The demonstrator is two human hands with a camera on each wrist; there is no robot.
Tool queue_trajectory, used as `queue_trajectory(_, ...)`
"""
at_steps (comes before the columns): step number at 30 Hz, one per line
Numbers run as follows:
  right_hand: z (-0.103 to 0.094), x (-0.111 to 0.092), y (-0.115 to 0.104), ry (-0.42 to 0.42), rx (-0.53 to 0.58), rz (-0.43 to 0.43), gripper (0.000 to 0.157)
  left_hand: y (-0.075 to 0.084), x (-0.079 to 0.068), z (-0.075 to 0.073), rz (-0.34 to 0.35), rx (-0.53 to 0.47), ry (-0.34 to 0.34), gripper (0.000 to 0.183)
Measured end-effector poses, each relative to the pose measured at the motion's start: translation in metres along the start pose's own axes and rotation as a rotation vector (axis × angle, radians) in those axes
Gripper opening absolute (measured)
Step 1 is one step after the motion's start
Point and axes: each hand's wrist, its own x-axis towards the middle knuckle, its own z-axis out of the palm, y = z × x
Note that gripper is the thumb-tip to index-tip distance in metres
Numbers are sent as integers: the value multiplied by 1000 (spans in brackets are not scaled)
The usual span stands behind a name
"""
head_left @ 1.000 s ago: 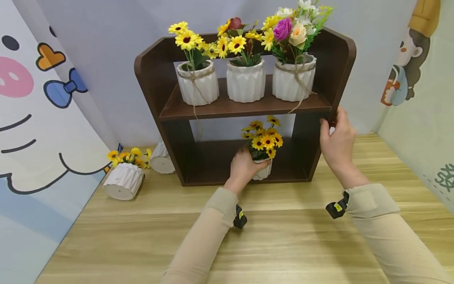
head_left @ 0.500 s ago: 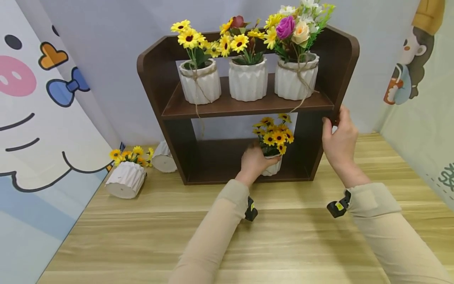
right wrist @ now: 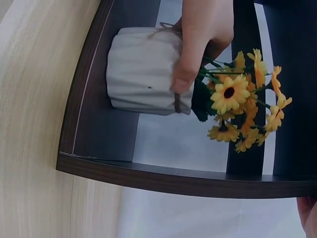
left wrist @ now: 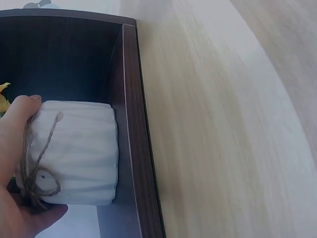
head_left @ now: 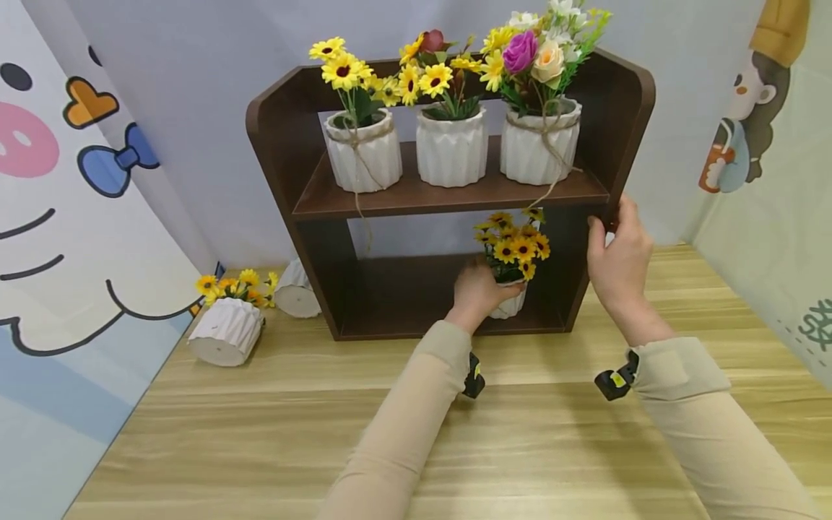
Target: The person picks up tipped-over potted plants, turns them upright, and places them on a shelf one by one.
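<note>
My left hand [head_left: 477, 289] grips the rim of a white ribbed flower pot [left wrist: 79, 151] tied with twine, thumb on one side and fingers on the other. Yellow sunflowers [right wrist: 230, 94] rise from it. The pot stands upright on the lower shelf, right of the middle, inside a dark brown two-tier shelf [head_left: 448, 206]. My right hand [head_left: 620, 256] holds the outside of the shelf's right side panel, with the thumb on its front edge; some of its fingers are hidden behind the panel. Only a bit of that hand [right wrist: 309, 218] shows in the right wrist view.
On the upper shelf stand a left pot [head_left: 365, 155], a middle pot [head_left: 451, 148] and a right pot [head_left: 538, 148], all with flowers. Left of the shelf, a pot with yellow flowers [head_left: 226, 332] lies on its side on the wooden table [head_left: 292, 433], another white pot [head_left: 297, 291] behind it.
My left hand has moved the sunflower pot to the right along the lower shelf, towards the right side panel. My right hand keeps its place on the panel.
</note>
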Motion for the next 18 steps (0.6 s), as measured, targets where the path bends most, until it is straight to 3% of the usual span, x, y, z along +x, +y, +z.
queue_trajectory(18, 1, -1, 0, -1, 19, 6, 28, 9, 6, 14, 5, -75, 10, 95)
